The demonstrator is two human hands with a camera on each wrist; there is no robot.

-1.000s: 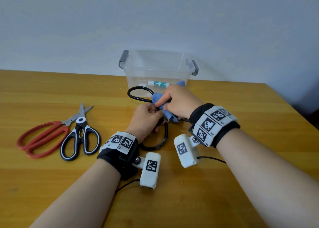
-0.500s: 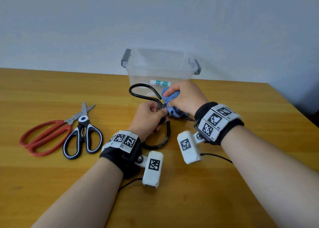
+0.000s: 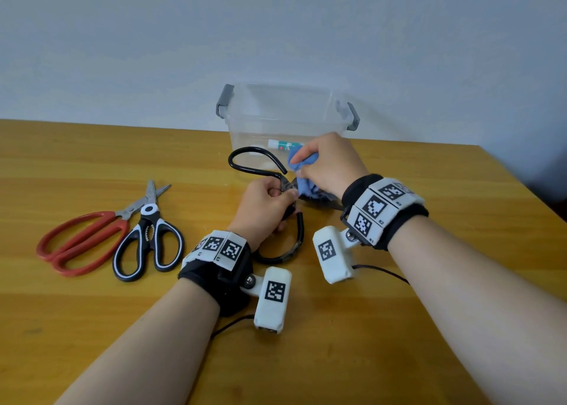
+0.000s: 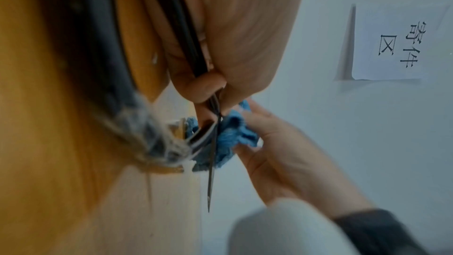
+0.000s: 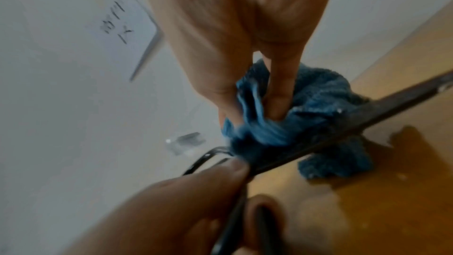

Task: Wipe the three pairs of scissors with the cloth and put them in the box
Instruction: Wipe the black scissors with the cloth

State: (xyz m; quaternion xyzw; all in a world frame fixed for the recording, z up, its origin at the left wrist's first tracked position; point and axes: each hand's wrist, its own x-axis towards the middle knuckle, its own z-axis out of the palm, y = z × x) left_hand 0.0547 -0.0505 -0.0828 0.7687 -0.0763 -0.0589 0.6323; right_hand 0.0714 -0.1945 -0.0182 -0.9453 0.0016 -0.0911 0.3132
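- The left hand grips the black scissors near the pivot, with its fingers curled around the metal where the looped handles meet the blades.
- One black handle loop rises toward the box; the other curves down beside the left wrist, close to the counter.
- The right hand holds the blue cloth bunched against the blades, its fingers pressed into the folds and clamped on the fabric.
- In the left wrist view the blades point away from the hand, and the cloth wraps them close to the pivot, leaving the tip bare.
- The right wrist view is blurred; the dark blade seems to run aslant through the cloth, just above the counter.
- The clear plastic box with grey handle clips stands at the back of the counter, against the wall, just behind both hands; a small white and green tube lies inside it.
- The red scissors and the black-and-white scissors lie flat on the counter to the left, side by side with their handles touching, well apart from the box.
- A paper sign with handwritten characters hangs on the wall.
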